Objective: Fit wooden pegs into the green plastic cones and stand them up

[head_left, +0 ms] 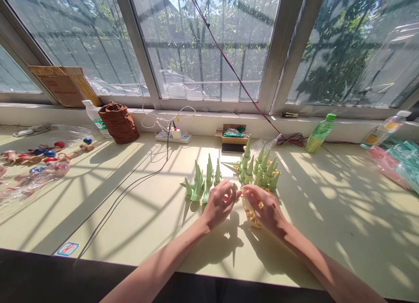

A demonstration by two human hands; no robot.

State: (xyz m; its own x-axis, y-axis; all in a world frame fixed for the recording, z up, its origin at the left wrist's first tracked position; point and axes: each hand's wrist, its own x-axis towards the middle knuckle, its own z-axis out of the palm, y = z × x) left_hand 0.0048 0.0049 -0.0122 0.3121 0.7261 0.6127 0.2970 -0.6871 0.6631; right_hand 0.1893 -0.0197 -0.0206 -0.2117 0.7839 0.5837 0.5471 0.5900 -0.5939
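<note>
My left hand (222, 202) is closed on a small green cone (234, 188), whose tip points up from between the fingers. Close beside it, my right hand (263, 204) is pinched, with its fingertips almost meeting the left ones; whatever it grips is too small to make out. Under and behind the right hand lies a pile of small pale yellow pieces (253, 219), partly hidden. Several pointed green cones (209, 172) stand just beyond my left hand. A denser cluster of green cones (262, 163) with yellow bits at their bases is behind my right hand.
At the back are a brown drawstring pouch (118, 123), a power strip (173, 137), a small open box (234, 137) and a green bottle (320, 135). Wooden toys with coloured balls (49, 153) lie left. A black cable (121, 200) crosses the table.
</note>
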